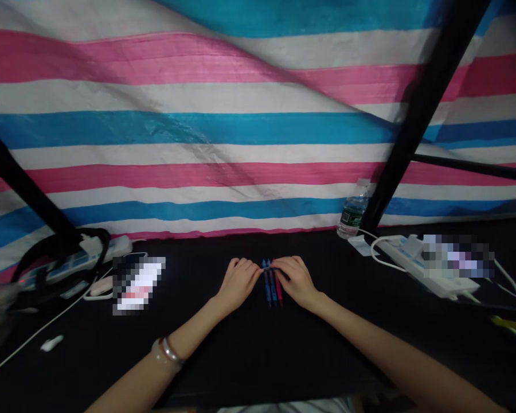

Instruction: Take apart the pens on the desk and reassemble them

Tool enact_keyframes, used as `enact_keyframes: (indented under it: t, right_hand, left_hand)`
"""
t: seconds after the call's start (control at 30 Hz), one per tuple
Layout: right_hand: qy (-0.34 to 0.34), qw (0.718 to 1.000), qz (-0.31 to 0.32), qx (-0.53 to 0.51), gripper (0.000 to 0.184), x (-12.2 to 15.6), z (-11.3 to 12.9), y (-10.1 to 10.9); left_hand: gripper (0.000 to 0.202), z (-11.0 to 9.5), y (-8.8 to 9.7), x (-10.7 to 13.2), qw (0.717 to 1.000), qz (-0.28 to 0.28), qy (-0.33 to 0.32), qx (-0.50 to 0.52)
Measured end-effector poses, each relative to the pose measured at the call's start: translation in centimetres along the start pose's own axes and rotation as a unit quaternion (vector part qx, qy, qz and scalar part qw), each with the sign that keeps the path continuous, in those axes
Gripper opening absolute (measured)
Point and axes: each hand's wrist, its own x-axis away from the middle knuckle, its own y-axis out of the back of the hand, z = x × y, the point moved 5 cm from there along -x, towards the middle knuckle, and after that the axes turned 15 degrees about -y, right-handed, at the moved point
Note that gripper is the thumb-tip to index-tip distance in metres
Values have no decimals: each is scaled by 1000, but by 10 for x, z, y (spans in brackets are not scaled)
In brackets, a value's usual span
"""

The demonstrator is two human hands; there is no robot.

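Our left hand [239,282] and right hand [296,280] are together at the middle of the black tabletop [223,358], closing from either side on a small bundle of slim pens [272,285]. There are at least three, blue and pinkish red, though at this size they could equally be markers. They lie side by side, their pointed ends toward 12 and their lower ends toward 6. Our fingertips [257,271] meet around the upper ends, so the bundle sits pinched between the two hands; how hard, we cannot tell. For a hold like this, we judge that light, even pressure from both sides works best: the fingers square up the top of the bundle while the lower ends lie flat on the table, so no pen rolls out of line.

Taking the pens as the centre of the dial, a water bottle [352,217] stands at 1 o'clock beside a black pole [425,109], and a white power strip [425,267] lies near 3. Around 9 lie a pixelated object [137,285] and, beyond it, a second power strip [73,265] under a black cable loop [60,246]. A pink, white and blue striped tarpaulin [198,132] hangs at 12, and a bracelet [167,351] circles our left wrist
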Motion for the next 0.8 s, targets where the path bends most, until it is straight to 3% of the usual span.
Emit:
enact_keyframes:
  t: [0.3, 0.67, 0.8]
  right_hand:
    - [-3, 999, -27, -30, 19, 1, -3, 0]
    - [-48, 999, -12, -17, 23, 0, -9, -3]
    - [-71, 997, -13, -29, 21, 0, -12, -4]
  left_hand:
    - [28, 0, -1, 2, 1000, -6, -4, 30]
    - [16, 8, -3, 5, 997, -45, 0, 60]
    - [22, 8, -4, 4, 998, -19, 7, 60]
